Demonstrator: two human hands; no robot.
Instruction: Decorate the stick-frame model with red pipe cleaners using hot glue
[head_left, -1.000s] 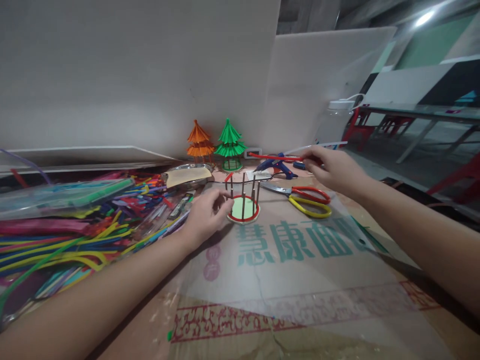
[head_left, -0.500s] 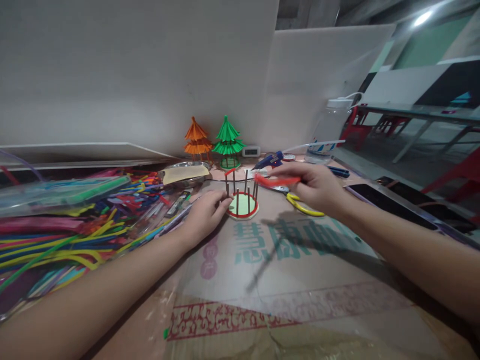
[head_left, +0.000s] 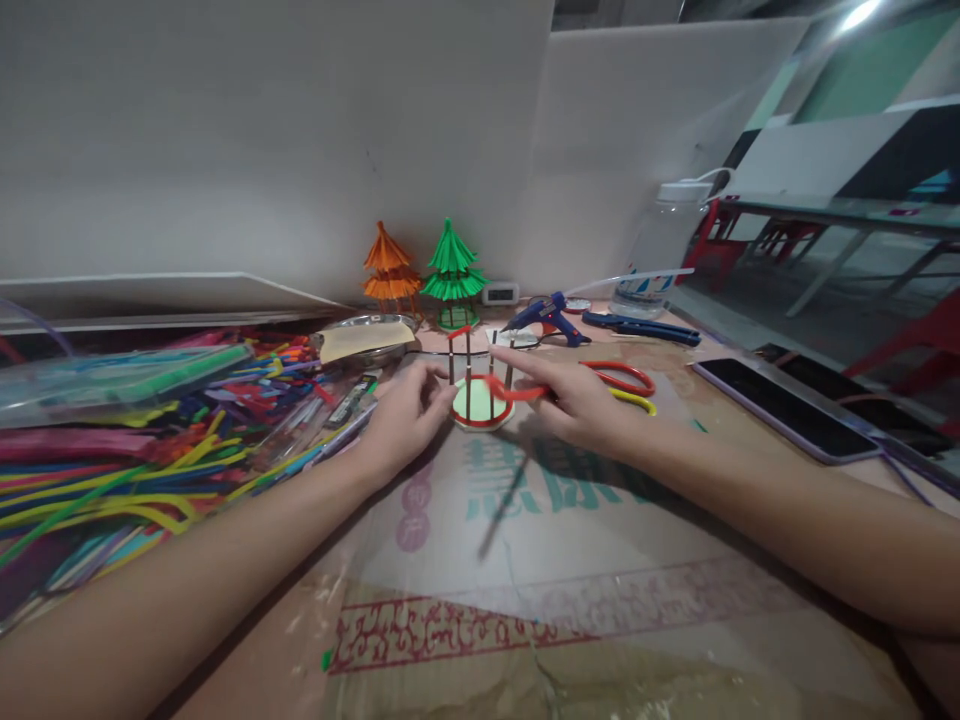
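A small pavilion frame [head_left: 480, 424] stands on the table, with a pale green round base, a red rim and several upright dark brown posts. A short red strip [head_left: 459, 332] bridges the tops of two posts at its back left. My left hand [head_left: 409, 418] is closed at the left edge of the frame, thumb and fingers gripping there. At the right side, my right hand [head_left: 581, 400] pinches a red pipe cleaner [head_left: 517, 391], whose blurred end reaches in front of the posts. The right index finger points towards the post tops.
Behind stand orange [head_left: 390, 262] and green [head_left: 452, 262] pagoda models. A blue glue gun [head_left: 544, 313], scissors [head_left: 626, 378], a utility knife [head_left: 641, 328] and a phone [head_left: 784, 405] lie rightwards. Colourful pipe cleaners [head_left: 112, 490] cover the left, near a metal dish [head_left: 375, 340].
My right hand has moved left and down with the red pipe cleaner, from beside the glue gun to the frame's right side. My left hand stays at the frame's left edge.
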